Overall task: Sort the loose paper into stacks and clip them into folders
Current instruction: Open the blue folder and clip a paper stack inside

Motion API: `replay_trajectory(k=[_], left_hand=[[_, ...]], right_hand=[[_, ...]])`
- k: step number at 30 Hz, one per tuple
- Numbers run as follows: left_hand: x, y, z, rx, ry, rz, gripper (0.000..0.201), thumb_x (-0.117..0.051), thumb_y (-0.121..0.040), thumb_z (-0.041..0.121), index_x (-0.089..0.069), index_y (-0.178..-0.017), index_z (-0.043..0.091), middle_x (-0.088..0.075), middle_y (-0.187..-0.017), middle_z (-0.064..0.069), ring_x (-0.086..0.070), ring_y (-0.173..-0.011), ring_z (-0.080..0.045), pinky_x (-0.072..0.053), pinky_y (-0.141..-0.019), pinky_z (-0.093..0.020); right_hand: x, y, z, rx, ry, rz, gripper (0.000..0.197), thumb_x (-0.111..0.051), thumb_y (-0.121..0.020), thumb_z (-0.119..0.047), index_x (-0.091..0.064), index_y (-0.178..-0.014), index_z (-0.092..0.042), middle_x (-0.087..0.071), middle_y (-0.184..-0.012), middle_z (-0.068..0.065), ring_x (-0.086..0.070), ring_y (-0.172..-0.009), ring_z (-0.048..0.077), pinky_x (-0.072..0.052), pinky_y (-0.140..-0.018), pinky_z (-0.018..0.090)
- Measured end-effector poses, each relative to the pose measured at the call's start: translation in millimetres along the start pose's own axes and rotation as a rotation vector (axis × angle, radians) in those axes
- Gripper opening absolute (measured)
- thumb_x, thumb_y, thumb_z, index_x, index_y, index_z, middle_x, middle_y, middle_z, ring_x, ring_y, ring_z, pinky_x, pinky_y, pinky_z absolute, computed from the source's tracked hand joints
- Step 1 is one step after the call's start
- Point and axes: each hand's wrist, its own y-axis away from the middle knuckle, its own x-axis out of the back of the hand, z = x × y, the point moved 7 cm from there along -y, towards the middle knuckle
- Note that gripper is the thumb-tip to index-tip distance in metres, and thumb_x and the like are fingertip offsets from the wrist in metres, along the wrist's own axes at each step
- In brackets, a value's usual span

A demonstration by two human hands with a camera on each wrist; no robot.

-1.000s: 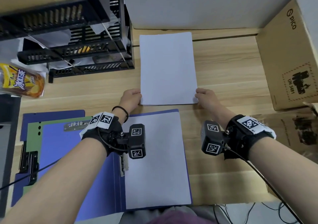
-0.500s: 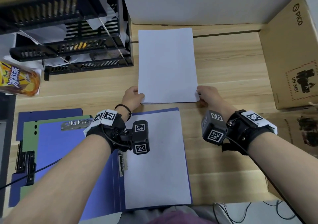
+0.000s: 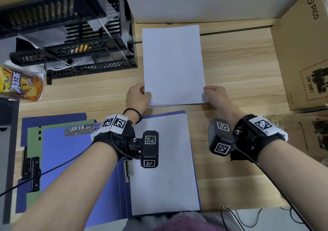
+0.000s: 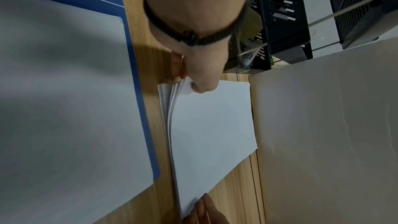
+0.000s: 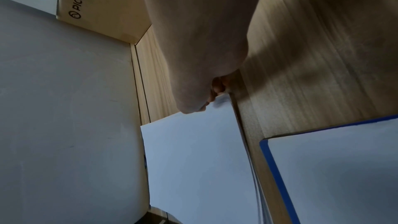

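Two hands pinch the thin stack of white paper sheets (image 3: 173, 64) at its near corners, on the light wooden worktop (image 3: 236, 62).
Left hand (image 3: 137, 96) and right hand (image 3: 215, 95) hold light, floppy, probably slippery sheets; edges fan, so gripping both corners suits.

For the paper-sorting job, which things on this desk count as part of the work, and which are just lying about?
Part of the job:
- paper stack, its near corners pinched by the left hand and right hand
- open blue folder with sheets lying in it
- green folder underneath

Lying about:
- black tray rack
- drink packet
- cardboard box
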Motion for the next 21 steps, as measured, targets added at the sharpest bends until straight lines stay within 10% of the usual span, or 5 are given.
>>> replay_trajectory(k=[7,10,11,12,21], left_hand=[[-5.3,-1.2,-0.3,-0.024,-0.085,0.021,0.023,-0.045,-0.085,0.015,-0.065,-0.087,0.003,-0.064,-0.082,-0.019,-0.047,-0.066,-0.021,-0.035,-0.059,-0.026],[-4.8,-1.0,3.1,-0.015,-0.069,0.063,0.024,-0.048,-0.086,0.019,-0.068,-0.084,0.006,-0.066,-0.08,-0.015,-0.05,-0.068,-0.021,-0.04,-0.061,-0.026],[-2.7,-0.9,5.2,-0.007,-0.03,0.087,0.021,-0.05,-0.085,0.019,-0.068,-0.083,0.007,-0.067,-0.08,-0.014,-0.052,-0.07,-0.02,-0.042,-0.063,-0.026],[-1.6,-1.7,5.9,0.013,0.023,0.102,0.018,-0.053,-0.084,0.017,-0.068,-0.085,0.009,-0.068,-0.081,-0.011,-0.055,-0.074,-0.019,-0.044,-0.068,-0.026],[-15.2,4.6,11.9,0.18,0.418,-0.237,0.044,-0.046,-0.085,-0.008,-0.042,-0.119,0.021,-0.057,-0.127,-0.01,-0.061,-0.109,-0.027,-0.052,-0.067,-0.031]], right_hand=[[-5.4,2.4,-0.6,0.066,0.06,0.008,0.027,-0.044,-0.09,-0.001,-0.067,-0.104,0.005,-0.065,-0.107,0.018,-0.059,-0.101,0.034,-0.047,-0.087,0.025],[-7.6,0.8,2.4,0.059,0.066,0.009,0.023,-0.045,-0.088,-0.003,-0.063,-0.097,0.008,-0.065,-0.099,0.022,-0.02,-0.095,0.012,-0.042,-0.079,0.029],[-8.0,-0.4,1.4,0.068,0.071,0.016,0.025,-0.046,-0.088,-0.004,-0.062,-0.102,0.009,-0.062,-0.107,0.026,-0.051,-0.107,0.046,-0.041,-0.082,0.027],[-7.7,-1.4,0.7,0.066,0.066,0.023,0.03,-0.048,-0.089,-0.006,-0.062,-0.113,0.005,-0.061,-0.118,0.023,-0.05,-0.125,0.034,-0.043,-0.087,0.028],[-15.2,-6.3,-1.6,-0.026,-0.111,-0.141,0.021,-0.049,-0.088,-0.005,-0.055,-0.108,-0.007,-0.058,-0.086,0.006,-0.055,-0.067,0.018,-0.043,-0.05,0.024]])
